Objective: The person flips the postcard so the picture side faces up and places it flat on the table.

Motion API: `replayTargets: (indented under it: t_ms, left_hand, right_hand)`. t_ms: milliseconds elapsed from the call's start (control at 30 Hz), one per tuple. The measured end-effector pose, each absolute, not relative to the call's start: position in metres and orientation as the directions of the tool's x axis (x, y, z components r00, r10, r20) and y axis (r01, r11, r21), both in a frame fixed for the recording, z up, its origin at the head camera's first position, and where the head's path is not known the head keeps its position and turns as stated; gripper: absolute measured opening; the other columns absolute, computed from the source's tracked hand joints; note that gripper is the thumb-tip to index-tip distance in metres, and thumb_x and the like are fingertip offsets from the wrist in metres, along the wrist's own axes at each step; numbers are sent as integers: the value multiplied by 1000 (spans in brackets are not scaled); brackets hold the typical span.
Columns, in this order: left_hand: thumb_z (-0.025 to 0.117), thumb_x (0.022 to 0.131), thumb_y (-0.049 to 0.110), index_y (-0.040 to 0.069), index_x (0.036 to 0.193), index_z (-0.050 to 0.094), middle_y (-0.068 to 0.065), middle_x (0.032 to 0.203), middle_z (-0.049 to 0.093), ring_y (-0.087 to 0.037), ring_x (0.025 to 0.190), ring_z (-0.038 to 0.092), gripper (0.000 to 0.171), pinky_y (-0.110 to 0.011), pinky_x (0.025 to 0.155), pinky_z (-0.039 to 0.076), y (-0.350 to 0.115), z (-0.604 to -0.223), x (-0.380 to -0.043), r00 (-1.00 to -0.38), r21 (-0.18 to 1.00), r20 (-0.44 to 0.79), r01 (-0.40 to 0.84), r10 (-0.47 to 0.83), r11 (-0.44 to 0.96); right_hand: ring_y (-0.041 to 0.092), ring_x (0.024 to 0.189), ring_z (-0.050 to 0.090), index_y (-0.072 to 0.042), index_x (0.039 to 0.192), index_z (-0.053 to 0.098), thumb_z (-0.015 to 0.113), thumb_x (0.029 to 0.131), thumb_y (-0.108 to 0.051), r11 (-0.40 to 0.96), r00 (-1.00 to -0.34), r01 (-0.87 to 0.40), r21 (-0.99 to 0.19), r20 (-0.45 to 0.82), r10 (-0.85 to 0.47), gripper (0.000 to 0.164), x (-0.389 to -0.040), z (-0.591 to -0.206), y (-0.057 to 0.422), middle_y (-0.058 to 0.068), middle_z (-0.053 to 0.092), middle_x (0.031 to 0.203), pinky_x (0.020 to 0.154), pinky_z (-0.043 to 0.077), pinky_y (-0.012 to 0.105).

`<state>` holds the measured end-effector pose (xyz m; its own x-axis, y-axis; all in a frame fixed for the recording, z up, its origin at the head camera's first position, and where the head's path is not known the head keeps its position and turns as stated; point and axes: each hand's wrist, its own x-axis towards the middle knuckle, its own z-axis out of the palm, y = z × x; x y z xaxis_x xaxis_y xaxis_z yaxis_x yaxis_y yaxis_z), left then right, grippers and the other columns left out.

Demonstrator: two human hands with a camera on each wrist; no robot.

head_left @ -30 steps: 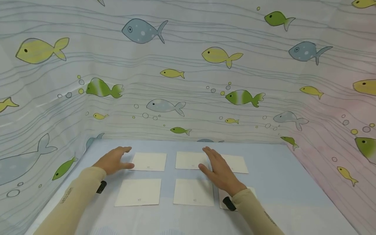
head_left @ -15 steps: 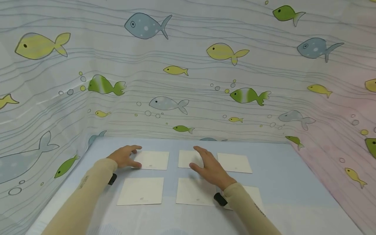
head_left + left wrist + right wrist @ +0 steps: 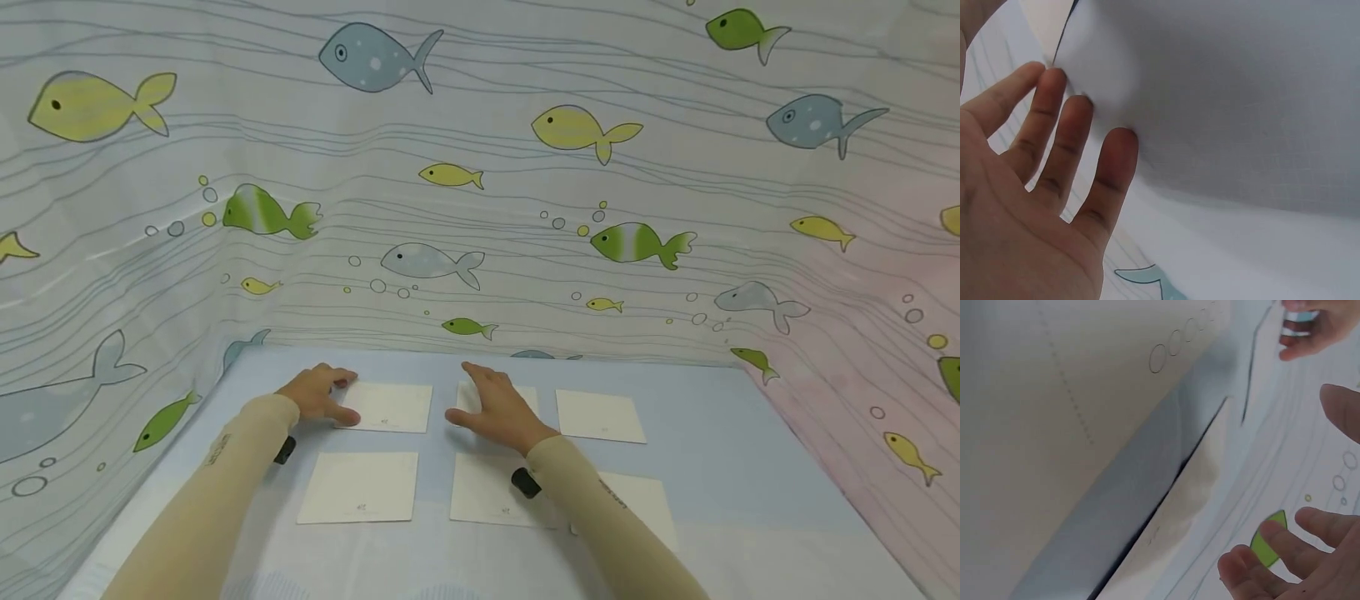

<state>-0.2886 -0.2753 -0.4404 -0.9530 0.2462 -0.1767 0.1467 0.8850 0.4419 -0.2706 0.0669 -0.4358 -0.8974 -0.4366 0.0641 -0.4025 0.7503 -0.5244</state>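
Note:
Several off-white cards lie in two rows on a pale blue cloth. My left hand (image 3: 318,396) is at the left edge of the back-left card (image 3: 390,408), thumb and fingers spread apart, the thumb tip overlapping the card. In the left wrist view, the fingers (image 3: 1119,156) are loosely extended. My right hand (image 3: 495,410) hovers over the back-middle card (image 3: 529,396) and hides most of it. Its thumb and fingers are apart, with nothing between them; in the right wrist view, the fingers (image 3: 1282,547) are relaxed beside a card (image 3: 1175,506).
The back-right card (image 3: 600,415) lies to the right of my right hand. In the front row are a left card (image 3: 358,487), a middle card (image 3: 487,483) and a right card (image 3: 637,504), partly under my right sleeve (image 3: 600,508). Fish-patterned curtains (image 3: 360,325) enclose the cloth (image 3: 720,442).
My left hand has moved right to the back-left card, then stayed there. The right hand has shifted left from between the back-middle and back-right cards. The head view has shifted slightly; the cards remain in place.

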Motion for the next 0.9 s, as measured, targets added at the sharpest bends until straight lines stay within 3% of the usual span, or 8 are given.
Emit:
replayTargets:
  t_ms: [200,400,900]
  left_hand:
    - [88,75,47,3,143,54,-21,129,56,-45,122,49,89,-62,104,38,-273,-437,-290,-948,424,-177,170,266,889]
    - [90,72,47,3,143,54,-20,125,56,-43,118,52,90,-61,101,42,-271,-434,-291,-951,393,-200,142,235,909]
    - [93,69,44,6,136,58,-19,121,56,-40,111,54,84,-59,97,45,-268,-427,-291,-952,392,-235,90,194,915]
  right_hand:
    - [29,146,35,-11,160,30,72,88,-58,789,-892,-400,-467,1,-451,96,-281,-436,44,6,40,159,116,32,44]
    - [31,137,40,-14,159,35,75,83,-63,815,-899,-367,-449,-57,-435,99,-287,-438,23,3,45,156,113,35,45]
    - [29,129,41,-13,155,41,80,76,-65,865,-911,-325,-383,-118,-394,103,-292,-442,2,11,46,150,111,36,46]
